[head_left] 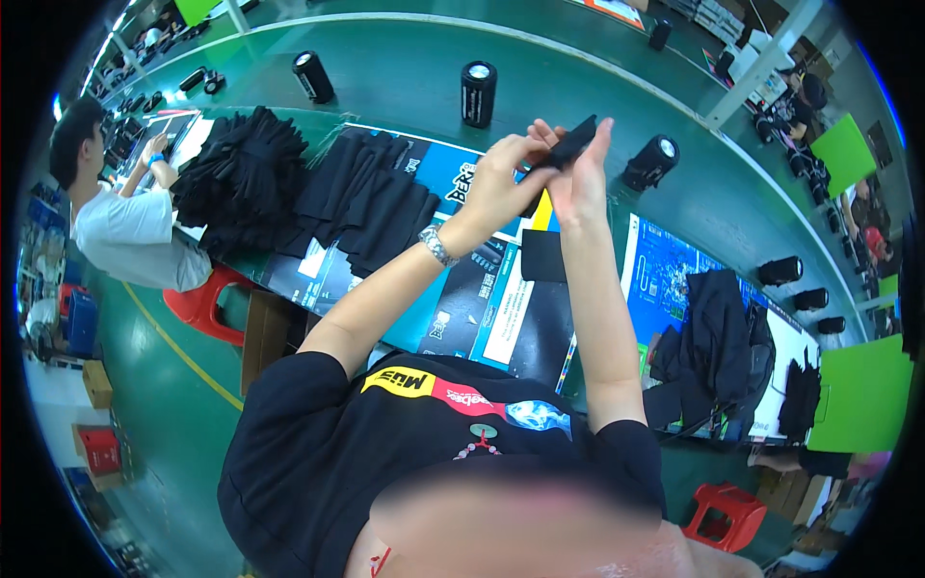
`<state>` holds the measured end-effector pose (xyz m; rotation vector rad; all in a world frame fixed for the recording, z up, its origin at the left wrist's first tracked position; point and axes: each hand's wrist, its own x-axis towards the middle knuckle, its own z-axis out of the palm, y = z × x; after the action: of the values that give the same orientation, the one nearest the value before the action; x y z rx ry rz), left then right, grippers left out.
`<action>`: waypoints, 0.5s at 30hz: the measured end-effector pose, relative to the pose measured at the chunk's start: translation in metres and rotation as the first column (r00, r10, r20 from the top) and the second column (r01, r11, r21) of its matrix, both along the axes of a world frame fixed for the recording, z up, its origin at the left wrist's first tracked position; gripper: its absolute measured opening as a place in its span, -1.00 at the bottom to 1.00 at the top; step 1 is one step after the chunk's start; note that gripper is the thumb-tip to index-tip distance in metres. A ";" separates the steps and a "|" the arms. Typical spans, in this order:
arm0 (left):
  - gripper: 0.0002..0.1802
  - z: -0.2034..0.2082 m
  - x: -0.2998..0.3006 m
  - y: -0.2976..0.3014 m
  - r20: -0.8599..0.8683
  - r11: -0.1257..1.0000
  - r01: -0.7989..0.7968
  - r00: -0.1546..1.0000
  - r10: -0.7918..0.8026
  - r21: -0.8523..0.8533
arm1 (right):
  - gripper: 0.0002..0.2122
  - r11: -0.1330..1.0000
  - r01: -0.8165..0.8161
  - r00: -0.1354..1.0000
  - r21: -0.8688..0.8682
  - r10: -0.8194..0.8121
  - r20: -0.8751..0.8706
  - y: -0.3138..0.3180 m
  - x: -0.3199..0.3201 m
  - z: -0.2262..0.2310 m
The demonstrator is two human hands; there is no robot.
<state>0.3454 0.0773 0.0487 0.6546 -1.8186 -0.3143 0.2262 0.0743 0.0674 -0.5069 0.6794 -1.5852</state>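
In front of my chest, both hands meet at a small black fabric piece (575, 143). My left hand (501, 175), with a metal watch on its wrist, is closed with thumb and fingers pinching the piece's near edge. My right hand (584, 183) is turned palm up and holds the piece between its thumb and fingers; part of its grip is hidden by the fabric. Below the hands, a flat black fabric square (543, 256) lies on the printed sheets covering the table. Left of my left hand, black fabric strips (361, 188) lie in overlapping rows.
A large heap of black fabric (241, 169) lies farther left, near a seated person (130, 212). Black cylindrical speakers (478, 94) stand along the green surface (405, 72) beyond the table. At right lie dark fabric (713, 337) and a red stool (725, 515).
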 end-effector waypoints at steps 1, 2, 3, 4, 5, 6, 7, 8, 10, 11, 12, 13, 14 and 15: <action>-0.72 -0.001 0.007 -0.001 -0.180 0.970 0.025 0.983 0.020 0.240 | -0.22 0.994 -0.087 0.996 -0.073 0.089 0.025 0.004 0.005 0.001; -0.76 -0.004 0.015 -0.006 -0.350 0.888 0.098 0.934 0.074 0.450 | -0.15 0.974 -0.169 0.983 -0.152 0.177 0.041 0.007 0.008 0.001; -0.82 -0.011 0.023 -0.016 -0.475 0.870 0.195 0.878 0.050 0.452 | -0.22 0.928 -0.305 0.932 -0.213 0.337 0.134 0.009 0.004 -0.006; -0.84 0.000 0.031 -0.008 -0.519 0.804 0.293 0.855 0.022 0.517 | -0.22 0.927 -0.306 0.932 -0.217 0.338 0.128 0.015 0.007 -0.007; -0.84 0.005 0.033 -0.004 -0.506 0.803 0.295 0.862 0.009 0.517 | -0.30 0.953 -0.252 0.961 -0.168 0.266 0.070 0.020 0.012 -0.007; -0.84 0.008 0.032 -0.003 -0.492 0.801 0.297 0.870 -0.004 0.519 | -0.37 0.974 -0.190 0.981 -0.120 0.192 0.009 0.022 0.014 -0.008; -0.84 0.008 0.031 -0.002 -0.492 0.800 0.301 0.870 -0.009 0.519 | -0.58 0.987 -0.145 0.988 -0.064 0.148 0.036 0.022 0.014 -0.010; -0.85 0.009 0.028 -0.001 -0.425 0.905 0.181 0.905 0.000 0.386 | -0.58 0.988 -0.139 0.989 -0.064 0.142 0.037 0.024 0.014 -0.012; -0.85 0.008 0.024 0.000 -0.356 0.971 0.074 0.934 0.013 0.228 | -0.71 0.981 -0.191 0.975 -0.042 0.184 -0.121 0.029 0.012 -0.015; -0.86 0.007 0.024 0.000 -0.292 0.979 0.030 0.956 0.031 0.204 | -0.79 0.976 -0.214 0.972 -0.030 0.209 -0.109 0.034 0.014 -0.011; -0.86 0.006 0.024 0.000 -0.226 0.984 -0.012 0.973 0.053 0.176 | -0.79 0.979 -0.202 0.974 -0.029 0.198 -0.106 0.033 0.011 -0.016; -0.87 0.004 0.024 -0.002 -0.207 0.990 -0.015 0.977 0.044 0.138 | -0.78 0.966 -0.255 0.961 -0.033 0.250 -0.115 0.032 0.009 -0.021; -0.87 0.002 0.025 -0.002 -0.205 0.991 -0.002 0.978 0.030 0.136 | -0.77 0.951 -0.308 0.945 -0.036 0.302 -0.124 0.032 0.007 -0.023; -0.88 0.000 0.026 -0.002 -0.128 0.994 -0.061 0.989 0.073 0.093 | -0.78 0.967 -0.249 0.958 -0.053 0.238 -0.163 0.033 0.006 -0.026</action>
<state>0.3710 0.0755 0.0492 0.7386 -1.6610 -0.3864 0.2324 0.1070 0.0411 -0.7461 0.6504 -1.3507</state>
